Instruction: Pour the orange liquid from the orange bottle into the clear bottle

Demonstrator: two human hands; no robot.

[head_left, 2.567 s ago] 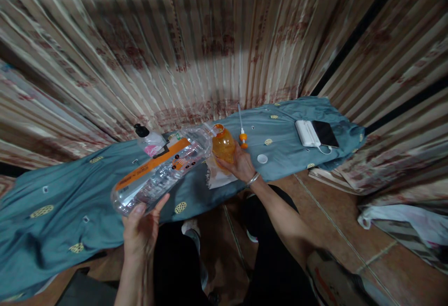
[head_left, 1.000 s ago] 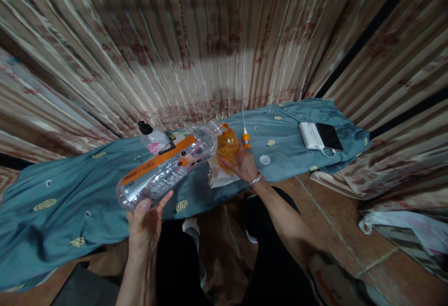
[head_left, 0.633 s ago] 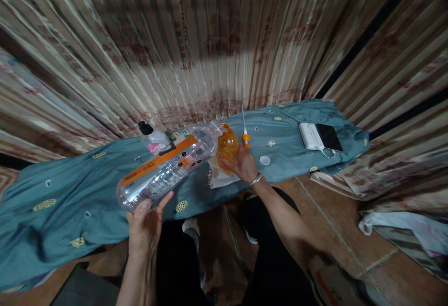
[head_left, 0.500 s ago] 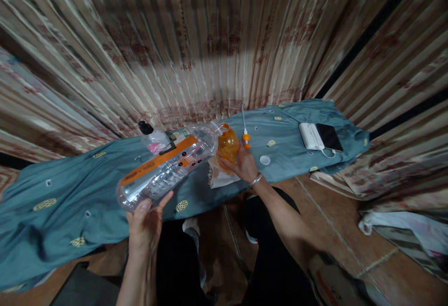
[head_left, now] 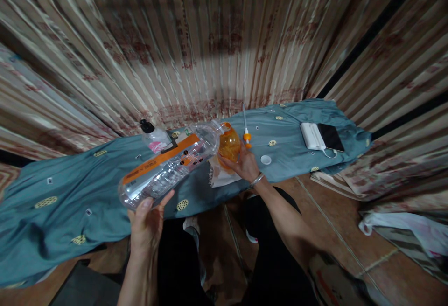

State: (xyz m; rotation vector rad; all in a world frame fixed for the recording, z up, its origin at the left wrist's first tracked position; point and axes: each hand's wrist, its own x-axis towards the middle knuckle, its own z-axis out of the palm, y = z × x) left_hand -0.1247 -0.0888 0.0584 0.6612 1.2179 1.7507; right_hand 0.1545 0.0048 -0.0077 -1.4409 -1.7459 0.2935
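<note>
A large clear plastic bottle [head_left: 168, 168] with an orange label lies tilted in my left hand [head_left: 147, 215], its neck pointing right and up. My left fingers and thumb grip it near its base. The bottle's mouth is at the opening of a small orange translucent bottle [head_left: 229, 146]; whether they touch I cannot tell. My right hand [head_left: 245, 163] is wrapped around the orange bottle's side, holding it upright over a white tissue [head_left: 224, 179]. Just right of it lies an orange spray pump [head_left: 247, 139] with a long tube.
A clear pump bottle [head_left: 154, 135] with a black top stands behind the large bottle. A white round cap [head_left: 266, 160] lies on the teal cloth [head_left: 206, 201]. Farther right are a white power bank [head_left: 312, 136] and a black phone [head_left: 330, 137]. A striped curtain [head_left: 217, 40] hangs behind.
Almost nothing differs. Both hands keep their hold on the bottles, and the whole scene sits very slightly farther right in view.
</note>
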